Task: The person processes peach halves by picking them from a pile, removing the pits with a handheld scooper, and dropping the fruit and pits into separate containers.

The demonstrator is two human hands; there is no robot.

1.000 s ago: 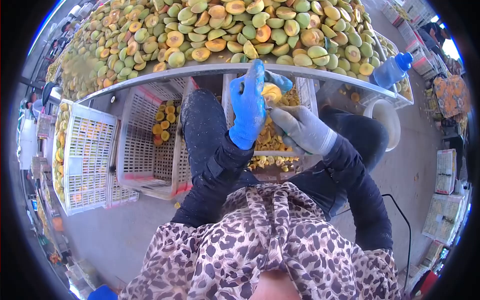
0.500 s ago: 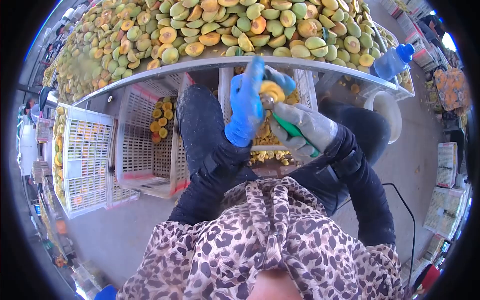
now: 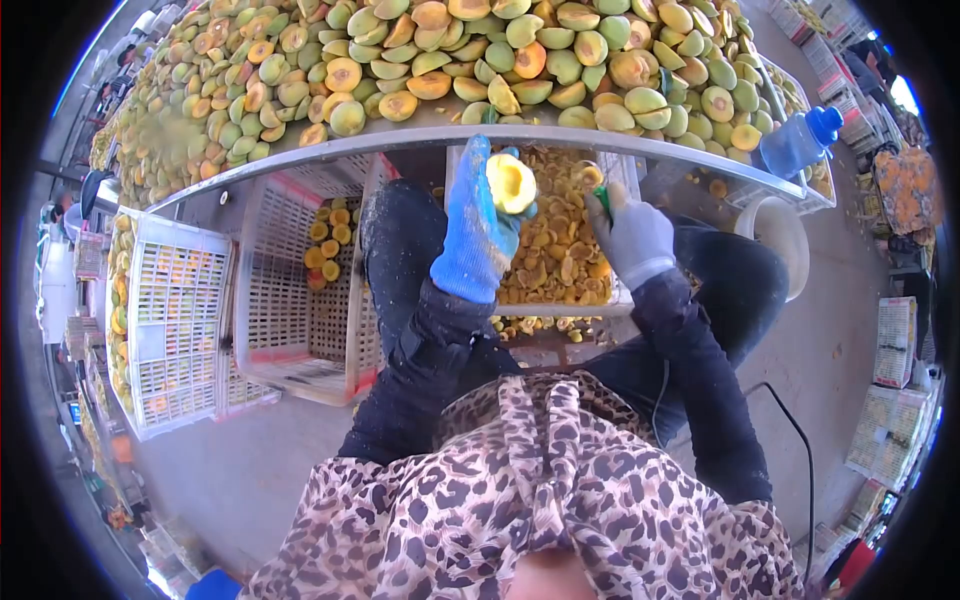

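Your left hand (image 3: 466, 240) holds a hollowed fruit half (image 3: 511, 184), your right hand (image 3: 638, 238) grips a green handle (image 3: 602, 197) apart, and the next move seems to need gentle fingers.

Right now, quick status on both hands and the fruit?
Left hand: holding hollowed fruit half. Right hand: gripping green-handled tool, apart from fruit. Nothing visible between them blocks either.

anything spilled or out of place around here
Yes, yellow fruit scraps lie just outside the near rim of the crate between the knees; they look spilled, since similar pieces fill that crate.
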